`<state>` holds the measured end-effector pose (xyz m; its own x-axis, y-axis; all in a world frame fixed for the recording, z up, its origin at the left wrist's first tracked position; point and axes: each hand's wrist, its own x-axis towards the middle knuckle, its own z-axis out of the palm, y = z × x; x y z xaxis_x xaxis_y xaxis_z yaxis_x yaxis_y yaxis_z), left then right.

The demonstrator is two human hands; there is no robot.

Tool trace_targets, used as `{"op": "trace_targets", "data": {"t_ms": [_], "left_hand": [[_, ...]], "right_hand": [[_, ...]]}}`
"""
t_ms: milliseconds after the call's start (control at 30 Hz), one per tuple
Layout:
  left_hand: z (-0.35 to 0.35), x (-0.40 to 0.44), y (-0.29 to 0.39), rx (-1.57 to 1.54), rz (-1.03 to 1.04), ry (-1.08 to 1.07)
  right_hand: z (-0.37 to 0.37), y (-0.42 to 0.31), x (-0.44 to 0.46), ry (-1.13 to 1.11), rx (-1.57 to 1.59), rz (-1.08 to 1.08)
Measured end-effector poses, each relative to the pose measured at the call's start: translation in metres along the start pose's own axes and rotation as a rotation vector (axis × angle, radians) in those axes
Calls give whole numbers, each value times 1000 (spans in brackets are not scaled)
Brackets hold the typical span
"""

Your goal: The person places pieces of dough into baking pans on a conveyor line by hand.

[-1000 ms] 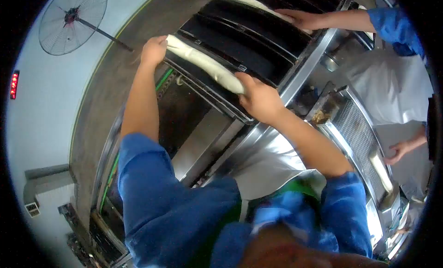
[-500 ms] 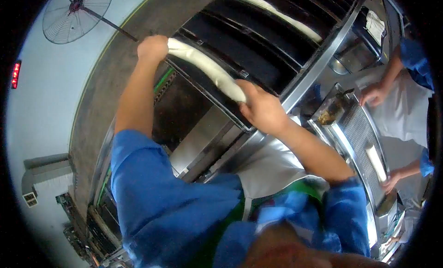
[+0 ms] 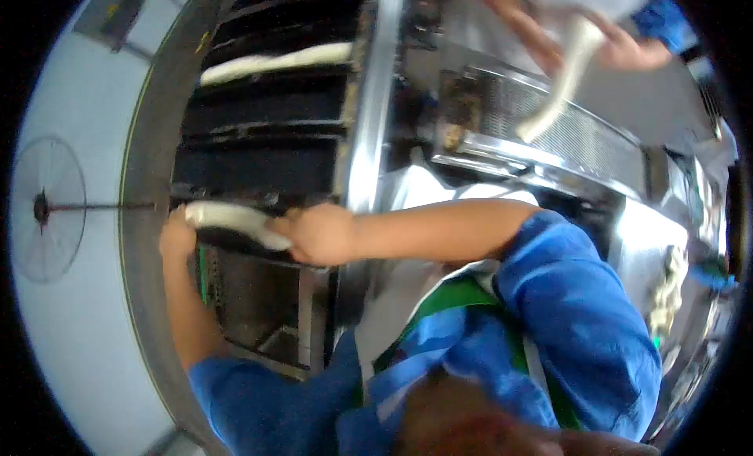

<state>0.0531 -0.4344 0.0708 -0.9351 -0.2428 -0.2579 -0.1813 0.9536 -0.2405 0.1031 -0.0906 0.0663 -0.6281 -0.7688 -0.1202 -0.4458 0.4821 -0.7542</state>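
Note:
My left hand (image 3: 178, 228) is closed on the left end of a pale dough roll (image 3: 227, 217). At the other end of the roll, my right hand (image 3: 318, 232) grips it with bent fingers. The roll hangs between both hands over the nearest black tray (image 3: 227, 240), sagging a little toward its right end. Farther up, a second long dough strip (image 3: 274, 62) lies in another black tray section.
A steel rail (image 3: 372, 118) runs along the trays' right side. Beyond it, a co-worker's hands (image 3: 627, 49) hold a blurred dough piece (image 3: 565, 83) over a perforated metal tray (image 3: 604, 146). Twisted dough (image 3: 668, 291) lies at the right. A fan (image 3: 49, 209) stands left.
The view has swung round, so the trays now appear upright at the left. Both my hands still hold the roll. The co-worker's dough piece has been lifted from the perforated tray.

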Motion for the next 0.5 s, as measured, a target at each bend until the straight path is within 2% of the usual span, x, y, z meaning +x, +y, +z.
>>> {"op": "trace_targets", "data": {"t_ms": [67, 133, 167, 200, 233, 300, 333, 367, 400, 433, 500], "left_hand": [[32, 50, -25, 124, 7, -32], [-12, 21, 23, -36, -111, 6], [11, 24, 4, 110, 10, 231], [39, -16, 12, 14, 92, 584], [23, -44, 42, -224, 16, 637], [65, -63, 35, -628, -99, 743], [78, -76, 40, -958, -165, 644], [64, -100, 74, -1366, -360, 568], [80, -101, 68, -1520, -327, 463], [69, -104, 83, -1512, -319, 459], [51, -121, 115, -1688, -495, 551]], "right_hand": [[0, -3, 13, -33, -26, 26], [-6, -1, 13, -18, -84, 50], [-8, -1, 11, -52, -82, 28], [13, -3, 0, -96, -88, -5], [16, -6, 1, -76, -81, 7], [30, -16, 6, -81, 18, 114], [43, -18, 12, -72, 21, 129], [58, -18, 22, -59, -8, 46], [73, -15, 28, -46, -39, -41], [88, -13, 29, -37, -32, -39], [109, -13, 30, 127, -55, -162]]}}
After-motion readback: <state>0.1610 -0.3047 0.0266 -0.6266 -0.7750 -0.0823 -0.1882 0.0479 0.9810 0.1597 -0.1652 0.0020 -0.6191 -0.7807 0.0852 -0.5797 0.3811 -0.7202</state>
